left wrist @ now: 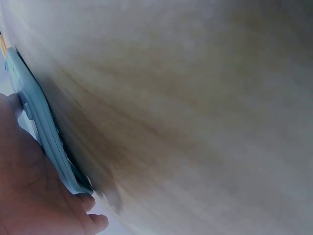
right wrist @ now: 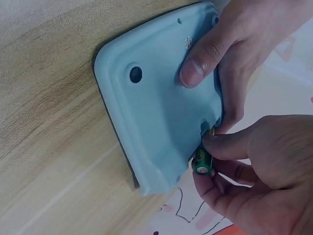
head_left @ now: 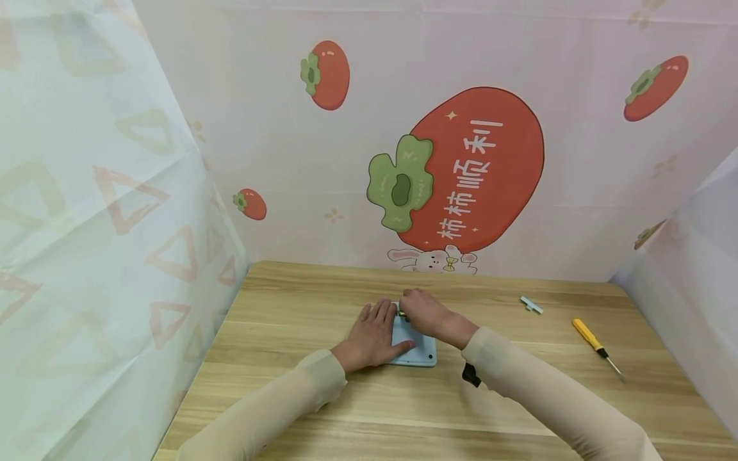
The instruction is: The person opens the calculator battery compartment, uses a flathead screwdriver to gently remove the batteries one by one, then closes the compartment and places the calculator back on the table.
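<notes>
A light blue calculator (head_left: 421, 349) lies face down on the table, its back with dark round feet turned up. My left hand (head_left: 371, 336) holds it at the left side, thumb laid across the back and fingers along the edge, as the right wrist view shows. My right hand (right wrist: 259, 171) pinches a small green battery (right wrist: 202, 161) between thumb and fingers at the opening in the calculator's far end. In the left wrist view the calculator (left wrist: 41, 112) appears edge-on beside my palm.
To the right on the wooden table (head_left: 277, 397) lies a small light blue battery cover (head_left: 531, 305). Farther right is a screwdriver (head_left: 589, 334) with a yellow handle. Printed cloth walls (head_left: 277, 128) stand behind and on both sides.
</notes>
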The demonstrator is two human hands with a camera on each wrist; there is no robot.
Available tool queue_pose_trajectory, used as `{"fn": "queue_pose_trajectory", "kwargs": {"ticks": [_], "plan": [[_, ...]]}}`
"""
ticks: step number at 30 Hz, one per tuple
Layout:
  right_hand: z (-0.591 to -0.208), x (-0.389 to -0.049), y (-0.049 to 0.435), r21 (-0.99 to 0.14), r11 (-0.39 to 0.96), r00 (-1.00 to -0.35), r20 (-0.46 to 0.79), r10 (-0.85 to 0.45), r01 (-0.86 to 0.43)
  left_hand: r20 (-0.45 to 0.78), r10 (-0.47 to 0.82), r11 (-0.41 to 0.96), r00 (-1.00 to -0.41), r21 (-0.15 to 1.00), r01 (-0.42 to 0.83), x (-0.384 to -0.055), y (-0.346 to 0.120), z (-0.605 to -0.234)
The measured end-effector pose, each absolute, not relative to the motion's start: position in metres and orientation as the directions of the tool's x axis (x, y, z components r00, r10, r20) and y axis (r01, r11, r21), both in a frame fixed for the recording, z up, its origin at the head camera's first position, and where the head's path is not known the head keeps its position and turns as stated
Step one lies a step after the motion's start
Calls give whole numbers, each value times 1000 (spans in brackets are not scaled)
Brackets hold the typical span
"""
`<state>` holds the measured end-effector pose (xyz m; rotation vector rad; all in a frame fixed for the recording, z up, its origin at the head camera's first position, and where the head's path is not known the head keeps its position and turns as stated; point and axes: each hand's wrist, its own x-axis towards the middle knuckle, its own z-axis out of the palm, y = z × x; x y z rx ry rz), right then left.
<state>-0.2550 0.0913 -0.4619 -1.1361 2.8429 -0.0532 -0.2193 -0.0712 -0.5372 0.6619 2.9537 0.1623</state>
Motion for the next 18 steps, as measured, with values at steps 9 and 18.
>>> {"fn": "queue_pose_trajectory", "kwargs": {"ticks": [9,18], "plan": [[-458,-252,95,-64,707,-704,-60,-707,-704,-82,432,897,-898,139,419,-219,-71,-538],[-458,-253,98,-179,734,-742,-30,-669,-655,-93,431,896,-898,161,413,-217,-72,-535]]}}
